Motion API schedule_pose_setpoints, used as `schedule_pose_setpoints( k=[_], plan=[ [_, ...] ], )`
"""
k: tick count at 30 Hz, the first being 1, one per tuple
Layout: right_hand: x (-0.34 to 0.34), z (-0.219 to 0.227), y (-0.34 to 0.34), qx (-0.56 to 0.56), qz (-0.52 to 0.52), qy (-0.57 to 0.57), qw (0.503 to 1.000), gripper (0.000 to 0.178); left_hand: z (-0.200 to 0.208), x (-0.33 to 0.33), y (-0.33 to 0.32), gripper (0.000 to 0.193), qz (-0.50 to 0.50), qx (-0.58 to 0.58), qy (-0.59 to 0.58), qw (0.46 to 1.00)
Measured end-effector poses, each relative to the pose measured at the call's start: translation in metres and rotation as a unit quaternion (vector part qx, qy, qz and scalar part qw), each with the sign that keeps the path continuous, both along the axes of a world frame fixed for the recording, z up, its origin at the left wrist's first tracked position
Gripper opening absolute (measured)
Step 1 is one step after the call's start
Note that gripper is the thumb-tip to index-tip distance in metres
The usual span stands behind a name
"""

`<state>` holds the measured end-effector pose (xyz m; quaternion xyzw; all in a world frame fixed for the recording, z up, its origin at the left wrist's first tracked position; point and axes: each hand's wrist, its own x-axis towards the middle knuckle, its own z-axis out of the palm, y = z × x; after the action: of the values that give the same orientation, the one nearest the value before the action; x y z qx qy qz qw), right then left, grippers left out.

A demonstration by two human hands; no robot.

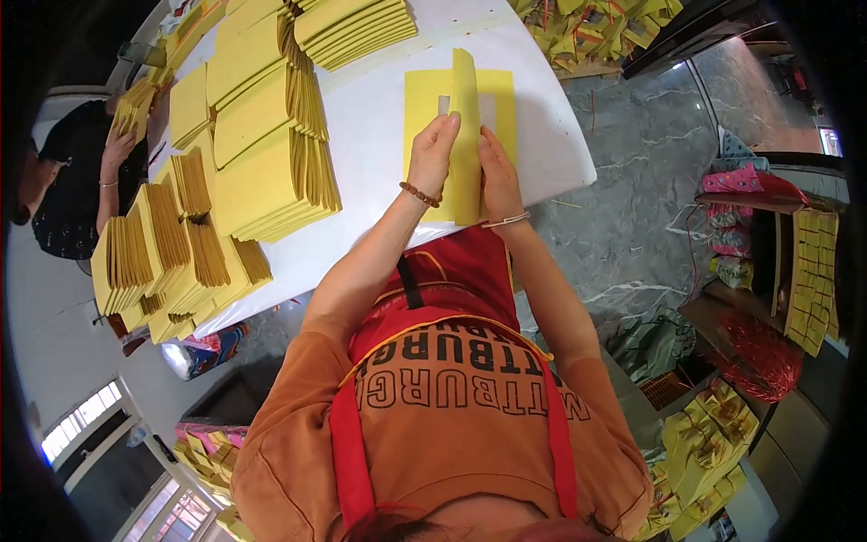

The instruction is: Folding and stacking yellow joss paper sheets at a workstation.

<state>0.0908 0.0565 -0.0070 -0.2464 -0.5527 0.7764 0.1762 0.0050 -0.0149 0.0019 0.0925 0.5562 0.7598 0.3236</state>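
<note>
A yellow paper sheet (pixel 498 86) with a pale grey patch lies at the table's near right edge. Over it stands a folded or curled strip of yellow paper (pixel 466 167), running away from me. My left hand (pixel 433 155) is closed on the strip's left side, thumb on top and the other fingers partly hidden. Along the strip's right side rests my right hand (pixel 500 183), its fingers stretched out and close together over the sheet. Whether the strip and the sheet are one piece I cannot tell.
Stacks of folded yellow paper (pixel 257 185) fill the left of the white table (pixel 370 113). At far left a co-worker's hand (pixel 120 143) holds yellow paper. Yellow bundles (pixel 591 32) lie beyond the table. Red stringy material (pixel 759 361) and more yellow bundles (pixel 709 443) are at right.
</note>
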Motion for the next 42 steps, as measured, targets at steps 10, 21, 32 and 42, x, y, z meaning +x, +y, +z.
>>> schedule_pose_setpoints(
  k=[10,21,32,42],
  plan=[
    [0.004,0.024,-0.001,0.042,0.032,-0.003,0.999,0.060,0.006,-0.001,0.000,0.029,-0.027,0.028,-0.026,0.999],
    [0.007,0.022,0.005,0.089,0.124,0.002,0.988,0.096,0.010,-0.013,-0.008,0.040,-0.114,0.015,-0.038,0.993],
    [0.011,0.022,0.009,0.073,0.140,0.034,0.987,0.083,0.003,-0.015,-0.011,0.039,-0.122,0.060,-0.049,0.989],
    [0.012,0.017,0.008,0.062,0.126,0.054,0.989,0.091,-0.017,-0.008,-0.008,0.020,-0.035,0.051,0.016,0.998]
  ],
)
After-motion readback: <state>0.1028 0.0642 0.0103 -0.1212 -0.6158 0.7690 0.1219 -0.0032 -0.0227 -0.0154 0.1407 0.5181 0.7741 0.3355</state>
